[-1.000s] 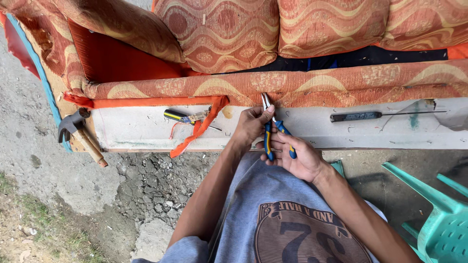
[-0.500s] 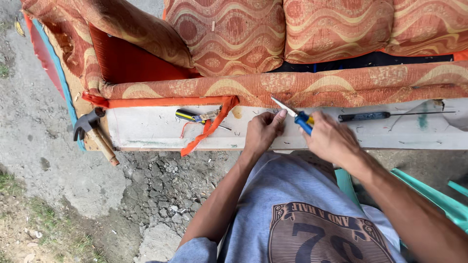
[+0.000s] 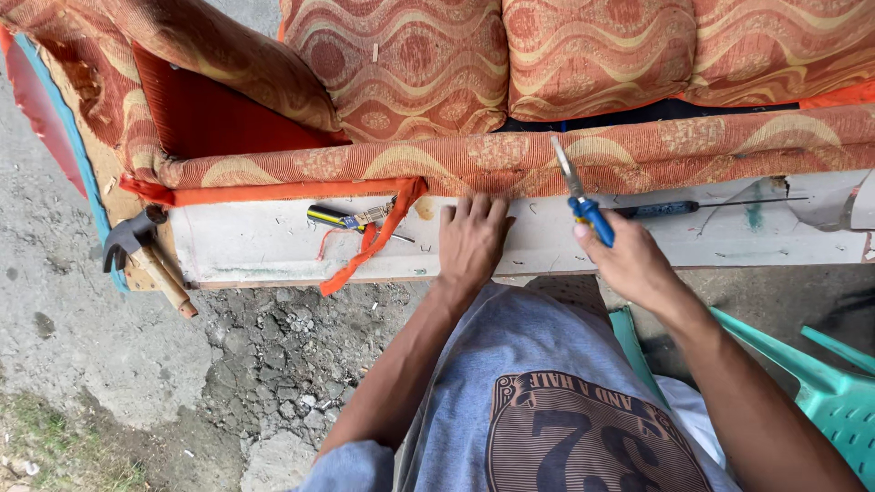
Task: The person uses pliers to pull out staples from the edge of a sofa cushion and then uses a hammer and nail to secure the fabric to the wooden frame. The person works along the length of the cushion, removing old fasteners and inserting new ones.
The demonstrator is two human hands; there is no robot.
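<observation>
Blue-handled pliers (image 3: pixel 583 205): one pair, at 12 o'clock of right hand (image 3: pixel 629 264), fingers clenched round handles, tips on patterned sofa fabric (image 3: pixel 474 159). Left hand (image 3: pixel 472 239): fingers extended, close together, flat on white board (image 3: pixel 255 241). Two screwdrivers: yellow-black (image 3: pixel 342 219) at 9 o'clock, blue (image 3: pixel 674 208) at 3. One hammer (image 3: pixel 137 251) far left.

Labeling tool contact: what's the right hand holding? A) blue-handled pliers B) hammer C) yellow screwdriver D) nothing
A: the right hand grips the pliers by their blue handles, tip against the sofa fabric; the hammer and yellow screwdriver lie untouched off to the left.
</observation>
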